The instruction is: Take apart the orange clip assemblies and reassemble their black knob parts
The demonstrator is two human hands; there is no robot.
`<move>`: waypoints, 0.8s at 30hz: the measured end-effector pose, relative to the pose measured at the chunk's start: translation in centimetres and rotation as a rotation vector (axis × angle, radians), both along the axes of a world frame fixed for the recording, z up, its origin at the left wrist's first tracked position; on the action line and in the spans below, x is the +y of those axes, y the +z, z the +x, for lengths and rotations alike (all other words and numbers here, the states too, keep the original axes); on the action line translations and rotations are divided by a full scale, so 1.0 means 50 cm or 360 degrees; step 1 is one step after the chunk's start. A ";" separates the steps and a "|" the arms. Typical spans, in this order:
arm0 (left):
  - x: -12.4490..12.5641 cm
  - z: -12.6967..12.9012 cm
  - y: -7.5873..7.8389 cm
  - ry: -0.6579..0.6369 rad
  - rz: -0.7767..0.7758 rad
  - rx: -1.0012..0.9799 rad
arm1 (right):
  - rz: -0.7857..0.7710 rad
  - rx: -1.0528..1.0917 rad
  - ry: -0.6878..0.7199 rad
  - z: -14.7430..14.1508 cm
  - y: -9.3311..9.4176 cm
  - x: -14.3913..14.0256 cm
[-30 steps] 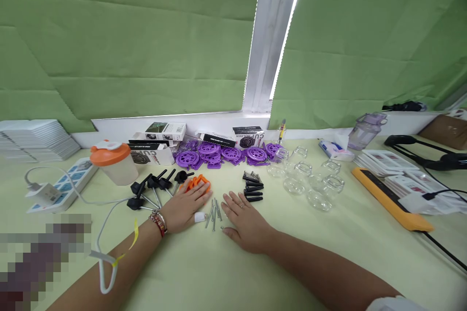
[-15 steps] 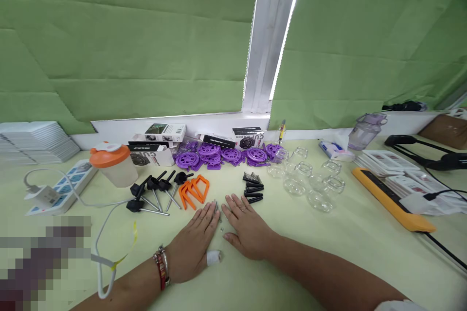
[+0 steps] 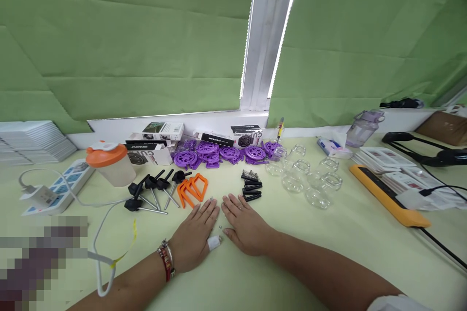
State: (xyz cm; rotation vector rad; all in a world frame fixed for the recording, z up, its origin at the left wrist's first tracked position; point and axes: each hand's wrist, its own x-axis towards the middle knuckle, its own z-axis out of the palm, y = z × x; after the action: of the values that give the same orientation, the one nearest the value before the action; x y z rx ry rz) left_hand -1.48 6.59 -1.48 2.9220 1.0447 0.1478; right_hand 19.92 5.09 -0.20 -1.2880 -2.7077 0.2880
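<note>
My left hand (image 3: 195, 238) lies flat, palm down, on the pale green table (image 3: 321, 257), with a white bandage on the thumb. My right hand (image 3: 245, 225) lies flat just beside it, fingers spread; neither holds anything. Thin metal pins (image 3: 212, 200) are mostly hidden under my left fingers, and a tiny metal piece (image 3: 220, 227) sits between the thumbs. Orange plastic frames (image 3: 192, 189) lie just beyond my left hand. Black knob-headed pins (image 3: 151, 189) are further left. Small black sleeves and springs (image 3: 251, 185) lie beyond my right hand.
Purple wheels (image 3: 219, 153) and product boxes (image 3: 160, 136) line the back. Clear glass cups (image 3: 310, 182) stand at right, near an orange-edged tray (image 3: 386, 194). An orange-lidded cup (image 3: 109, 163), power strip (image 3: 58, 187) and white cable (image 3: 98, 248) are at left.
My left hand slid back from the orange frames toward me and now rests beside my right hand, over the metal pins. My right hand stayed almost in place.
</note>
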 end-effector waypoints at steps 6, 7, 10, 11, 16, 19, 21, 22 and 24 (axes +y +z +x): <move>-0.017 -0.018 0.019 0.0031 -0.0017 0.0028 | 0.0007 0.0024 -0.0004 -0.001 0.004 -0.010; -0.026 -0.019 0.022 0.0031 -0.0010 0.0033 | 0.0011 0.0030 0.0003 -0.004 0.004 -0.014; -0.050 -0.015 0.026 0.0048 -0.0009 0.0090 | 0.0046 0.0055 -0.0021 -0.020 -0.002 -0.021; -0.053 -0.013 0.025 0.0071 -0.0010 0.0108 | 0.0072 0.0065 -0.0050 -0.028 -0.005 -0.020; -0.038 -0.006 0.005 0.0167 0.0049 0.0070 | 0.0179 0.0086 -0.0238 -0.060 -0.025 0.006; -0.023 -0.003 -0.004 0.0139 0.0039 0.0062 | 0.0184 0.0086 -0.0274 -0.063 -0.036 0.025; -0.018 0.002 -0.005 0.0134 0.0026 0.0062 | 0.0183 0.0095 -0.0260 -0.060 -0.040 0.035; -0.017 0.007 -0.004 0.0139 0.0020 0.0064 | 0.0181 0.0099 -0.0254 -0.059 -0.041 0.039; -0.013 0.019 -0.001 0.0162 -0.0002 0.0081 | 0.0173 0.0099 -0.0244 -0.057 -0.043 0.051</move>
State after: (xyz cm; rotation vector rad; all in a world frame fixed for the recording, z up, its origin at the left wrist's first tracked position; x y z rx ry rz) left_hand -0.55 5.95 -1.54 2.8868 1.2006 0.0762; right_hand 17.10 7.63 -2.32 -1.4208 -2.5184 0.1590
